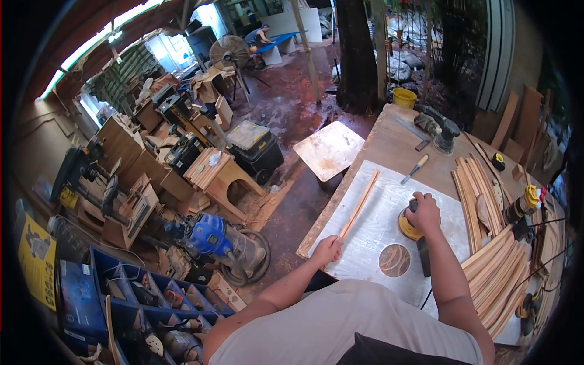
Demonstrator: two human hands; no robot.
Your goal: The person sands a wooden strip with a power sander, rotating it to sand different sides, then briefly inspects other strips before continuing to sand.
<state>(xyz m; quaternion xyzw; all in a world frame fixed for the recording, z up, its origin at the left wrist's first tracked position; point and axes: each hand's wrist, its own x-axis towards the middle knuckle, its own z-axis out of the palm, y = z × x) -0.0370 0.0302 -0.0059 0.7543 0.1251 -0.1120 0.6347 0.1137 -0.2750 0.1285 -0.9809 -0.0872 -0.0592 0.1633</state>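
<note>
My left hand (pixel 328 250) is closed around the near end of a thin wooden strip (pixel 360 205), which slants away from me over a silvery sheet (pixel 389 188) on the workbench. In my right hand (pixel 424 213) is a yellow and black orbital sander (pixel 409 226), gripped from above by its top. The sander stands to the right of the strip, apart from it. Its underside is hidden. A round sanding disc (pixel 395 260) lies flat on the sheet between my hands. Beyond the sander lies a chisel (pixel 415 169) with a wooden handle.
Stacked wooden strips (pixel 496 274) cover the bench's right side. Toward the far end are a second sander (pixel 447 135), a square (pixel 413 131) and a tape measure (pixel 498 160). A blue shop vacuum (pixel 210 237) stands on the floor to the left. Another person (pixel 258 38) works far back.
</note>
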